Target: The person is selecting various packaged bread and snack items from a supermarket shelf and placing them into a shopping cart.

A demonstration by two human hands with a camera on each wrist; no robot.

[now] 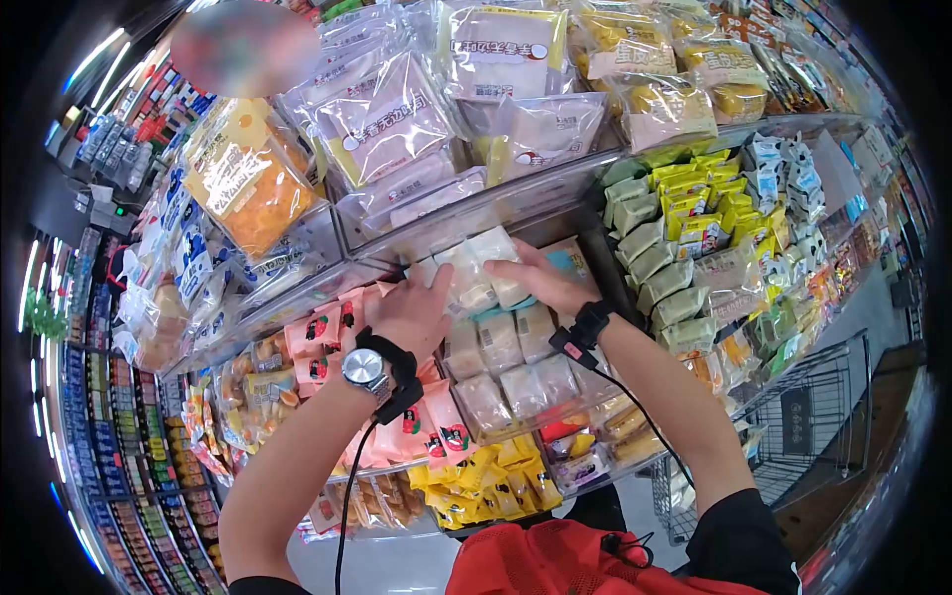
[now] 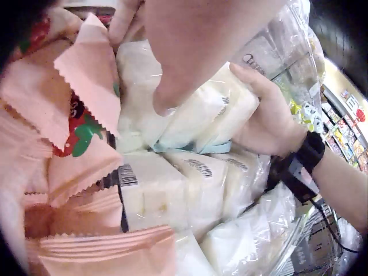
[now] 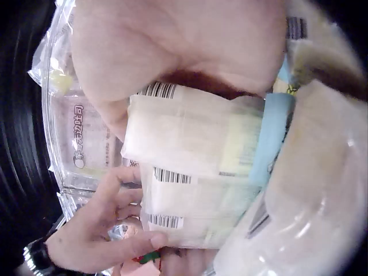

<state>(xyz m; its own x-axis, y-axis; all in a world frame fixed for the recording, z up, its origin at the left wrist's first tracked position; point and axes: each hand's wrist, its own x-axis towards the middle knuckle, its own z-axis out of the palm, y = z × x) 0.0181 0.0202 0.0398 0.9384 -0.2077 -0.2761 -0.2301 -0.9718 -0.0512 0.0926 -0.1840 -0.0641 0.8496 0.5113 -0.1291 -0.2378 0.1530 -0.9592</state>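
Note:
Several white wrapped packs (image 1: 474, 283) (image 2: 198, 118) (image 3: 184, 135) stand side by side in a row between the two hands. The left hand (image 1: 415, 309) (image 2: 195, 43) (image 3: 106, 230) grips one end, beside the pink packets (image 1: 322, 342) (image 2: 89, 80). At the other end, the right hand (image 1: 550, 283) (image 2: 267, 118) (image 3: 178, 46) holds the row, its thumb lying over the end pack in the left wrist view. Pale blue strips show along the packs' lower edge. More white packs (image 1: 516, 387) (image 2: 152, 195) lie in rows nearer the body.
A clear divider (image 1: 496, 208) runs behind the compartment, with large bagged breads (image 1: 392, 119) beyond it. Yellow packets (image 1: 486, 481) lie in front, and green and yellow packets (image 1: 694, 213) on the right. A shopping cart (image 1: 803, 426) stands at the right.

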